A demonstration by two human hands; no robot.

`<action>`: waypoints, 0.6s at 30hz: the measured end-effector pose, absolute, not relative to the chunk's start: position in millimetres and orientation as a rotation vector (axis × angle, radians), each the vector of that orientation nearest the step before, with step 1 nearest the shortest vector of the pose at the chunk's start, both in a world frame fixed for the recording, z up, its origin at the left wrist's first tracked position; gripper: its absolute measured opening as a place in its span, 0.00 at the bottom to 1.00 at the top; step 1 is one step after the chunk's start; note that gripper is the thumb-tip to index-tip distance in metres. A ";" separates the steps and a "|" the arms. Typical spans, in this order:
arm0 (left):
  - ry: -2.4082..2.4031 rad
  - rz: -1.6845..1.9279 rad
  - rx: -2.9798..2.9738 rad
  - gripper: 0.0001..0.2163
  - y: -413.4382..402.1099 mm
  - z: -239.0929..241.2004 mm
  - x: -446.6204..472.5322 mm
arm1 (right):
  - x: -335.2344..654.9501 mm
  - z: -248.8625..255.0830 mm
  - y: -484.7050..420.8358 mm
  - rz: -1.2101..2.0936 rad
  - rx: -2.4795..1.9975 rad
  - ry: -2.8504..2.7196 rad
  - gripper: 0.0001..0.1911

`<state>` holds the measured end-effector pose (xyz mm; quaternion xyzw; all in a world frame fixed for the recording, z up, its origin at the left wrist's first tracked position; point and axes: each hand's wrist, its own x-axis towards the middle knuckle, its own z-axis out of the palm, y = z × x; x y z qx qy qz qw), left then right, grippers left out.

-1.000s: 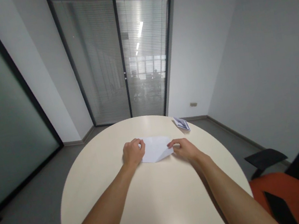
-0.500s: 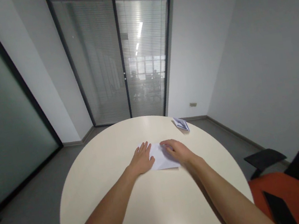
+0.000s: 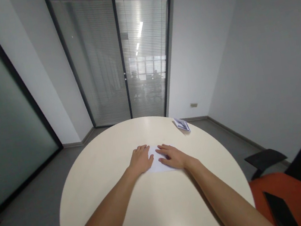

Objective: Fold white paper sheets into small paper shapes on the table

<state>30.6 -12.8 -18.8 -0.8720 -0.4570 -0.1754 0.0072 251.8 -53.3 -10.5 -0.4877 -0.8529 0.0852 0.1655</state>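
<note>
A white sheet of paper (image 3: 160,166) lies flat on the round cream table (image 3: 153,210), partly covered by both hands. My left hand (image 3: 141,159) rests over its left side, fingers pointing away from me and the thumb out to the right. On the right part of the paper lies my right hand (image 3: 171,156), palm down, its fingers stretched toward the left. A strip of the sheet shows between the two hands. Neither hand grips anything that I can see.
A folded printed paper (image 3: 181,125) sits near the table's far right edge. To the right stands an orange office chair (image 3: 295,197) with a black armrest (image 3: 266,158). Beyond the table is a glass partition with blinds (image 3: 122,56).
My right hand has gone from bent fingers at the paper's right side to lying flatter on it. The right side of the sheet has come down flat. My left hand has shifted slightly left.
</note>
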 end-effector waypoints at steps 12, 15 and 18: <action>-1.589 -0.300 -2.752 0.26 -9.9 -25.2 33.4 | 222.9 0.4 -65.8 0.253 -1.532 -2.403 0.30; -1.661 -0.368 -2.634 0.26 -8.8 -22.1 33.7 | 218.1 -4.9 -66.0 0.336 -1.569 -2.429 0.34; -1.592 -0.482 -2.611 0.24 -8.3 -17.9 35.1 | 221.4 -8.2 -63.4 0.340 -1.623 -2.408 0.36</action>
